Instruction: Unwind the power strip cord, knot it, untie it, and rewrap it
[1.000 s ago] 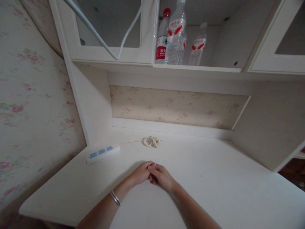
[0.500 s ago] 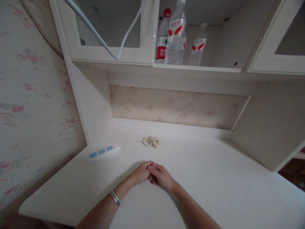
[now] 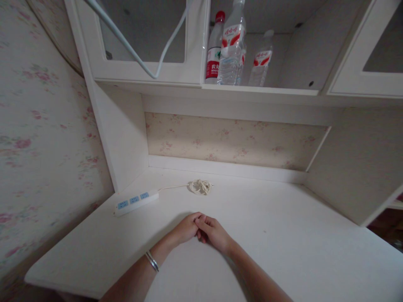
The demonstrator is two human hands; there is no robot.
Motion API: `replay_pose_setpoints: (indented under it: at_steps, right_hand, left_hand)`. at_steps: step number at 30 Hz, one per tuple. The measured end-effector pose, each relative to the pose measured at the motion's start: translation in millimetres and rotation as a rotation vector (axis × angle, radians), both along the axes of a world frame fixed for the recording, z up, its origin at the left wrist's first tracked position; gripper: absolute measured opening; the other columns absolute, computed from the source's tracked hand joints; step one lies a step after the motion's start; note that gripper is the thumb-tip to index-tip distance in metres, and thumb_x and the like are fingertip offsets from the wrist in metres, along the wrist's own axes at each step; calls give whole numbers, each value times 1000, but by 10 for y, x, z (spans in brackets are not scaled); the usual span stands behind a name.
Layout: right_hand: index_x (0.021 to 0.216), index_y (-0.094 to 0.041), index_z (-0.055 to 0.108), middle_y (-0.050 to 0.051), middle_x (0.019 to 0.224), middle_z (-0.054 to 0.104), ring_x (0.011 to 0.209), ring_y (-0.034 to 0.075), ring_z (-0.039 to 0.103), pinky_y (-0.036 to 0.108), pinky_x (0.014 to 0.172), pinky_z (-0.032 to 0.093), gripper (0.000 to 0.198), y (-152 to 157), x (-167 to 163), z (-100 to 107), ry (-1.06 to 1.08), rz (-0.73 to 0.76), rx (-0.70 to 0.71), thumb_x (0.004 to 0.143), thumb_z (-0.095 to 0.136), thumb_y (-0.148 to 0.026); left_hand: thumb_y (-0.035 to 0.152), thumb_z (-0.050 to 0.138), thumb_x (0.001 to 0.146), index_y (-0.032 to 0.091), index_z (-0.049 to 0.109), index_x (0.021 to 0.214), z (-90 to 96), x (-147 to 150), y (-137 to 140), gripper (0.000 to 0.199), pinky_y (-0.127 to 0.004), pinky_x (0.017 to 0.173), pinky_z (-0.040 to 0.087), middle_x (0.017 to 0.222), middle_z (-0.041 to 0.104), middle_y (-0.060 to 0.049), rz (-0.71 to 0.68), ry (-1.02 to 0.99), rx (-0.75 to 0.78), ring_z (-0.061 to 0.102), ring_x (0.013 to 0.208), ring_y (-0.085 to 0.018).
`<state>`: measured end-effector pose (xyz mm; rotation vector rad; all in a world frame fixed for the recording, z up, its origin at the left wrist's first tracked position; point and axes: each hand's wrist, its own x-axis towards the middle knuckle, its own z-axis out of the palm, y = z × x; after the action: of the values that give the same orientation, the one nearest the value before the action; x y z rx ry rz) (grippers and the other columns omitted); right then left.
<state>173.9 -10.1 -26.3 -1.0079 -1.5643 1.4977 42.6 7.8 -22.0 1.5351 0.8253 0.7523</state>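
Note:
My left hand and my right hand are clasped together, resting on the white desk. The right thumb lies over the fingers of the left hand. Both hands are closed, and no object shows in either one. A silver bangle circles my left wrist. Beyond the hands lies a coiled cream cable. It runs left to a white power strip with blue socket panels, which sits near the left side of the desk.
Above the desk hangs a white cabinet with an open shelf. On it stand a red-capped bottle and clear plastic bottles with red-and-white labels. A pale bent tube crosses the upper left. Side panels flank the desk.

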Motion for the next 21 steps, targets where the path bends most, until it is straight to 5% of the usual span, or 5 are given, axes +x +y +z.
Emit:
replay_pose_setpoints:
  at_steps: [21]
  right_hand:
    - [68, -15, 53, 0, 58, 54, 46, 7, 44, 22, 45, 29, 49, 4, -2, -15, 1, -8, -14, 79, 48, -62]
  left_hand:
    - [60, 39, 83, 15, 53, 78, 0, -7, 1, 48, -22, 43, 36, 49, 52, 2, 7, 4, -21, 55, 46, -13]
